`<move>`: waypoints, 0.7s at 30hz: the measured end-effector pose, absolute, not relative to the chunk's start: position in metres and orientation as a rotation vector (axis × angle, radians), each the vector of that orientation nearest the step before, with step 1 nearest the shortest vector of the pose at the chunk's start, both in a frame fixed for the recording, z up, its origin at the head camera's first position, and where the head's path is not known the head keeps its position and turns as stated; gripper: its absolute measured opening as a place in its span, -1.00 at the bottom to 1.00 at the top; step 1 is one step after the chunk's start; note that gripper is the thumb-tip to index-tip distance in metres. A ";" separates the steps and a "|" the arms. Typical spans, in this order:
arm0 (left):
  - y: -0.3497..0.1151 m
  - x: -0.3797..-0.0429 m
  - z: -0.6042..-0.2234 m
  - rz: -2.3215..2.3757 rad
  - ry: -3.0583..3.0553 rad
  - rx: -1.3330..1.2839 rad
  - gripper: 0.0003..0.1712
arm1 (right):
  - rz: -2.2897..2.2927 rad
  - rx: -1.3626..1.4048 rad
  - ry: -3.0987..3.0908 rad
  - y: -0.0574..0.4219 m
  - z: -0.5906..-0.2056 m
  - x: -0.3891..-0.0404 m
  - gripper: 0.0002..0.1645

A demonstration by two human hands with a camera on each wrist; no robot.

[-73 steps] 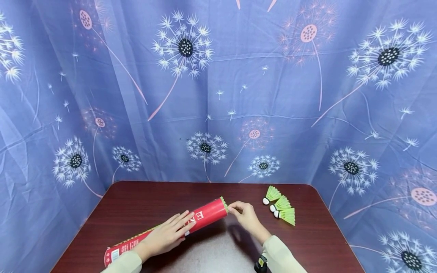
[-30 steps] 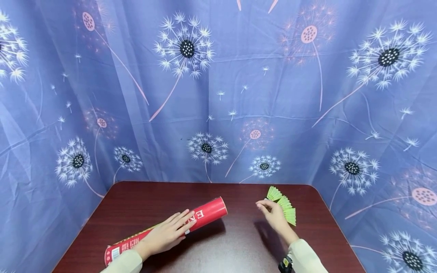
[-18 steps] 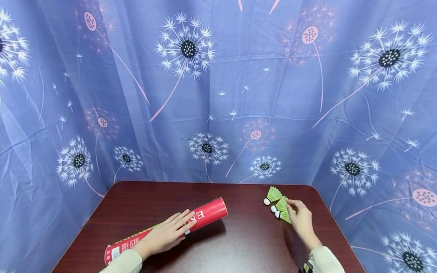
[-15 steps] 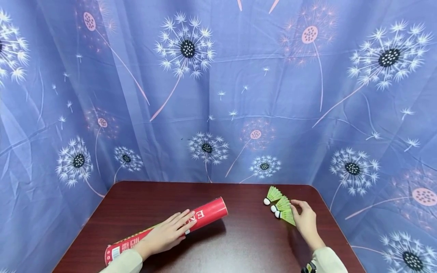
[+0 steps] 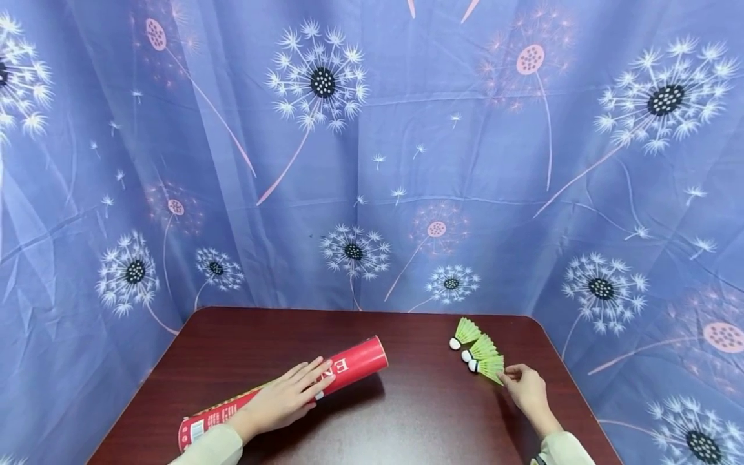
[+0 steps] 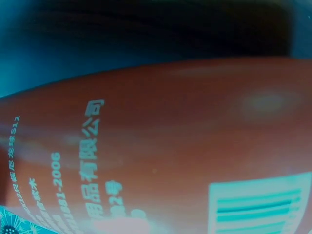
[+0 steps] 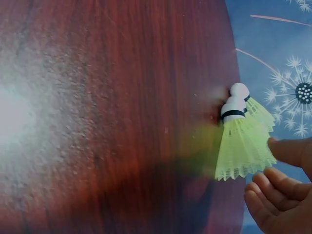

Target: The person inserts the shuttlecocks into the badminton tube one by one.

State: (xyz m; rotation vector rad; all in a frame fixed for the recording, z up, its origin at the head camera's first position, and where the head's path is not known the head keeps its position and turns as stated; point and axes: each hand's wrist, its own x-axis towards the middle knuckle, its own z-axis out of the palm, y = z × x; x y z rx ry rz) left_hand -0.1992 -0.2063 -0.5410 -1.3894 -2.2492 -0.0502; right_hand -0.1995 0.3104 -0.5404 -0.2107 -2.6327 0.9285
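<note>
My left hand [image 5: 285, 397] rests on a red shuttlecock tube [image 5: 360, 360], fingers spread across its top. The tube lies slanted on the table. Printed text and a barcode fill much of the left wrist view. Three yellow-green shuttlecocks with white heads lie overlapping at the right: the farthest shuttlecock [image 5: 467, 330], a middle shuttlecock [image 5: 484, 349] and the nearest shuttlecock [image 5: 489, 368]. My right hand [image 5: 527, 391] is at the skirt rim of the nearest one. In the right wrist view, its thumb and fingertips stand apart beside the skirt; contact is unclear.
A dark red-brown wooden table [image 5: 418, 420] with rounded far corners carries everything. A blue curtain [image 5: 395, 161] with dandelion prints hangs behind and along both sides. Light glares off the table's front middle.
A green shuttlecock skirt at the tube's right end went out of sight. My right hand moved from there right to the shuttlecocks, then down to the nearest skirt. The left hand stays put.
</note>
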 end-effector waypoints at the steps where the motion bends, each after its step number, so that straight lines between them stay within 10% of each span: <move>1: -0.206 -0.199 -0.541 -0.053 -2.253 -1.387 -0.02 | 0.932 -0.209 -2.630 0.310 -0.542 -0.199 -0.73; 10: -0.208 -0.198 -0.541 -0.056 -2.245 -1.398 -0.36 | 0.932 -0.184 -2.586 0.309 -0.552 -0.201 -0.88; 21: -0.207 -0.198 -0.538 -0.051 -2.251 -1.397 -0.12 | 0.894 -0.146 -2.454 0.302 -0.545 -0.193 -0.95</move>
